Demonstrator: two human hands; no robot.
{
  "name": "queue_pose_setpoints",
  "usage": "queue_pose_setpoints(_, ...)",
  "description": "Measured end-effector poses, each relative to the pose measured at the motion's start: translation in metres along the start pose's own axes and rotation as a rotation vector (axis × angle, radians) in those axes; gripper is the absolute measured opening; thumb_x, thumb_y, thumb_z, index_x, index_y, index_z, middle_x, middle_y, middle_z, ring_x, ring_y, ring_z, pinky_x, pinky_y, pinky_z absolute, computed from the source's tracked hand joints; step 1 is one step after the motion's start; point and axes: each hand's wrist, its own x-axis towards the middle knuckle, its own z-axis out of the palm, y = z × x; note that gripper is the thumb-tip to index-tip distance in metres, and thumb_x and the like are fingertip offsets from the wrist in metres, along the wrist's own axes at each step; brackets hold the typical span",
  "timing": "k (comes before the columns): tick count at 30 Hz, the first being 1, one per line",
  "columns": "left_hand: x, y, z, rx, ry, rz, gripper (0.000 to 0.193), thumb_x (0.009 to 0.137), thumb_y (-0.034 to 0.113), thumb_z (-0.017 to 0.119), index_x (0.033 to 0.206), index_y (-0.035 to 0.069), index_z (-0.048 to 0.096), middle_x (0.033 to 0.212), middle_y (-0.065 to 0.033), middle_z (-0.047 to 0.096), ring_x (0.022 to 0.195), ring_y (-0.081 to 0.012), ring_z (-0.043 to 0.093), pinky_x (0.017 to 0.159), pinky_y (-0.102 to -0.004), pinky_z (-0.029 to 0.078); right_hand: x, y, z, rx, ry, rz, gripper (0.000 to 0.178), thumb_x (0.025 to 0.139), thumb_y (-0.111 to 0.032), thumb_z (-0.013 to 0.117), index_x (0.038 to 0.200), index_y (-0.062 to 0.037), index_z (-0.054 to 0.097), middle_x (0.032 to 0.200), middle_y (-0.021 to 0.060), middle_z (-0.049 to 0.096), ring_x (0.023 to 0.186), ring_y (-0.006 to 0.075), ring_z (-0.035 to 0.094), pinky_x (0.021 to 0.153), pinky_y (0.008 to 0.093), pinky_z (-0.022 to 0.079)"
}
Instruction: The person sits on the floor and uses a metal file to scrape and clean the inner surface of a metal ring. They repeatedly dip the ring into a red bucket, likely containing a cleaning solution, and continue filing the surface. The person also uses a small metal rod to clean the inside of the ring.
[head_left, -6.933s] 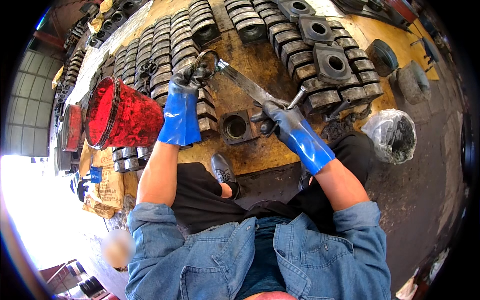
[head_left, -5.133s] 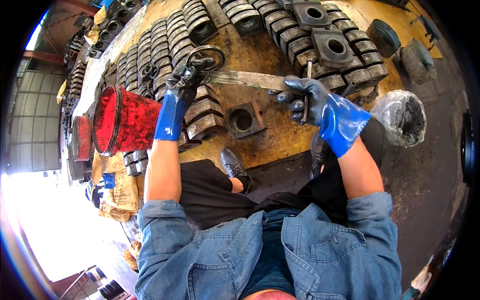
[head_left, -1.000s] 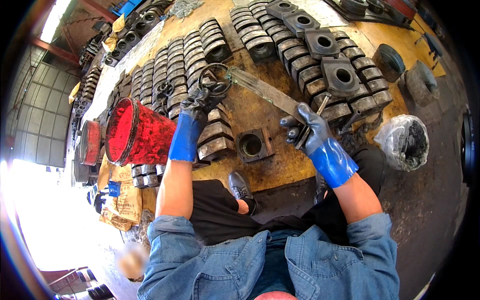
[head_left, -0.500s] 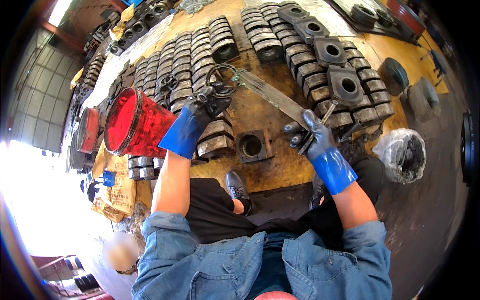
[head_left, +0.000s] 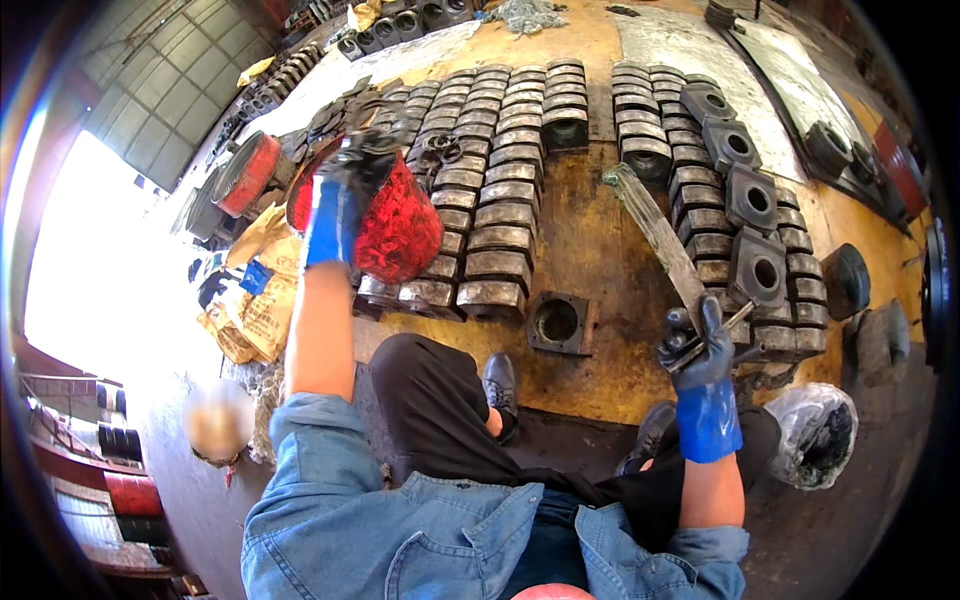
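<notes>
The flat strip (head_left: 655, 235) at right, likely light, stiff and greasy, seems best held where the right hand (head_left: 704, 345) grips its near end; whether the blurred left hand (head_left: 362, 168) grips anything, I cannot tell.

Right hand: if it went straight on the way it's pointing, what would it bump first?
Probably the near end of the row of metal blocks just ahead; the right hand points toward it. Depth is unclear, so the hand might pass above instead.

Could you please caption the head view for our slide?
Left hand at the red bucket; right hand holds a flat bar.
</notes>
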Motion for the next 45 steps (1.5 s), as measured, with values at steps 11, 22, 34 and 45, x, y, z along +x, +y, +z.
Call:
queue_pose_setpoints(11,-0.002,0.008,-0.024,-0.483,-0.060,-0.131,0.070,0.092,0.058,0.031,0.143,0.010,0.028,0.148,-0.0139,0.029,0.136,-0.0305,0.028,0.110,-0.0475,0.022,-0.008,-0.013,-0.013,0.028,0.004,-0.099,0.028,0.091,-0.044,0.053,0.097,-0.0180,0.061,0.072,0.0026,0.060,0.048,0.0124,0.047,0.042,0.0287,0.035)
queue_pose_setpoints(22,-0.094,-0.014,0.223,-1.062,-0.905,-0.257,0.100,0.070,0.062,0.068,0.146,0.018,0.021,0.149,-0.0210,0.022,0.134,-0.0392,0.028,0.110,-0.0510,0.023,0.003,0.010,0.011,0.170,-0.253,-0.055,0.030,0.094,-0.023,0.053,0.117,-0.0050,0.049,0.086,0.0209,0.066,0.057,0.0236,0.061,0.054,0.0369,0.053)
queue_pose_setpoints(34,-0.121,-0.010,0.273,-0.741,-0.819,-0.322,0.112,0.065,0.066,0.069,0.148,0.015,0.013,0.147,-0.0192,0.026,0.133,-0.0356,0.031,0.111,-0.0485,0.023,0.030,0.019,0.021,-0.565,-0.179,-0.428,0.040,0.095,-0.026,0.052,0.123,0.0024,0.049,0.091,0.0143,0.069,0.068,0.0136,0.065,0.057,0.0251,0.054)
queue_pose_setpoints(45,-0.076,-0.100,0.260,-0.472,-1.050,0.000,0.083,0.081,0.030,0.067,0.146,0.008,0.019,0.146,-0.0163,0.030,0.134,-0.0294,0.032,0.108,-0.0432,0.032,0.040,0.025,0.027,-0.553,-0.274,-0.395,0.039,0.095,-0.025,0.051,0.125,-0.0007,0.050,0.094,0.0128,0.068,0.077,0.0144,0.067,0.059,0.0243,0.053)
